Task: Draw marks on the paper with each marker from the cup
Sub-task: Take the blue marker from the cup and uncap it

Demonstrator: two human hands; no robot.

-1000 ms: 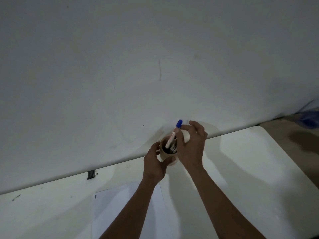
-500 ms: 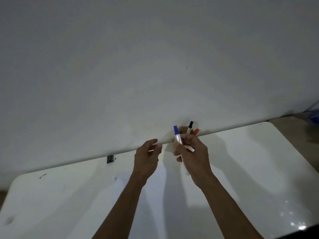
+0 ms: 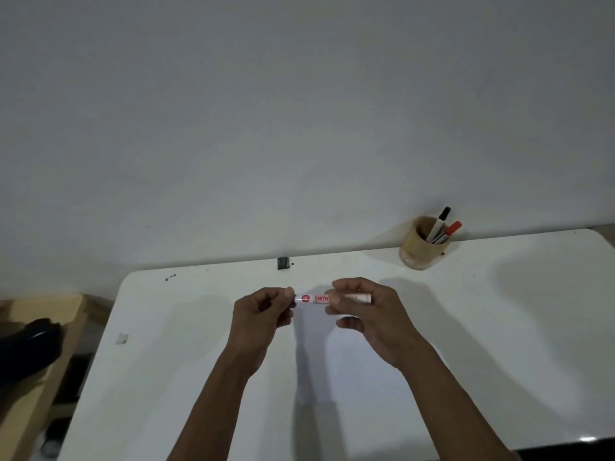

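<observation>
Both hands hold a white marker [image 3: 314,298] with red lettering level above the white table [image 3: 499,327]. My right hand [image 3: 366,321] grips its barrel. My left hand [image 3: 263,314] pinches the blue-capped end, which its fingers mostly hide. The paper [image 3: 336,361] lies on the table under and behind my hands, its edges hard to make out. A tan cup [image 3: 420,247] stands at the table's back edge to the right, apart from my hands, with a black-capped marker [image 3: 440,222] and a red-capped marker [image 3: 450,230] leaning in it.
A plain wall [image 3: 299,128] rises right behind the table. A small dark clip [image 3: 283,263] sits at the back edge. A small grey scrap [image 3: 121,339] lies near the left edge. Left of the table are a wooden surface [image 3: 40,390] and a dark object [image 3: 30,344].
My right hand lifted the blue marker out of the cup and brought it toward me, now level. My left hand let go of the cup and took the marker's capped end.
</observation>
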